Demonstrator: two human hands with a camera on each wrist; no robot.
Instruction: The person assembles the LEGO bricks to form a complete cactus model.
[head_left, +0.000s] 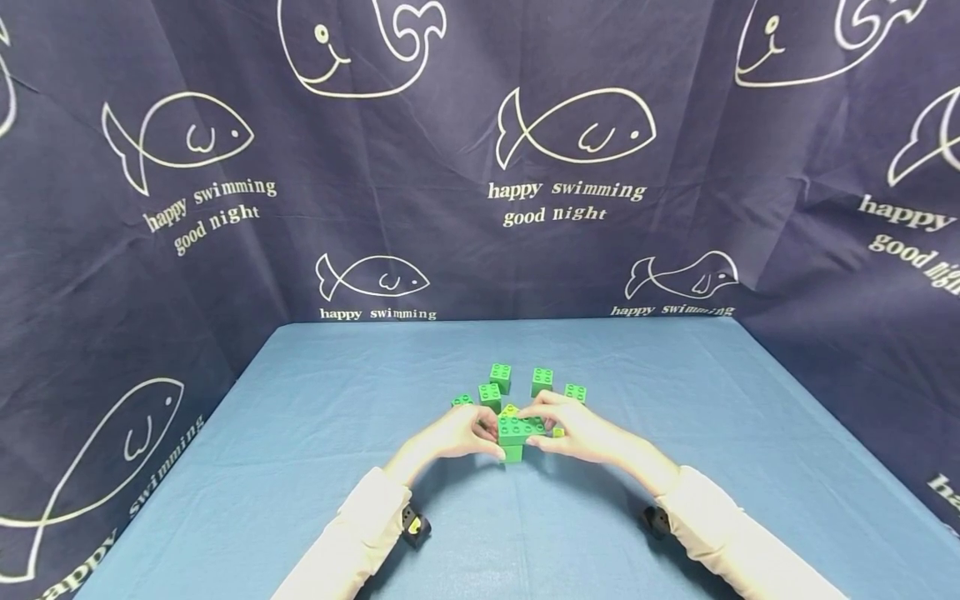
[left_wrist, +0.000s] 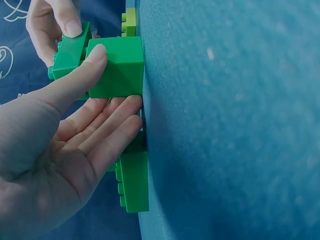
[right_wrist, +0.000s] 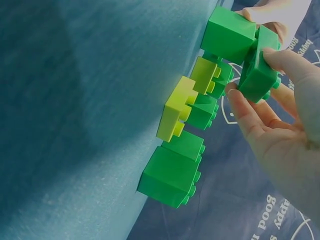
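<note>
A green cube-shaped toy brick (left_wrist: 120,67) stands on the blue cloth, with my left hand (head_left: 461,433) gripping it between the thumb and the fingers. Over its studs lies a longer green toy brick (right_wrist: 260,65), slightly tilted, with a gap showing between the two in the right wrist view. My right hand (head_left: 581,429) pinches this longer brick, thumb on the near side and fingers beyond. In the head view the longer brick covers most of the cube's top.
Behind the hands stand several green bricks, among them one at the back left (head_left: 500,377), one at the back right (head_left: 542,381) and one farther right (head_left: 575,392). Two yellow-green bricks (right_wrist: 175,110) sit closer. A dark fish-print curtain (head_left: 450,208) encloses the blue table (head_left: 360,367).
</note>
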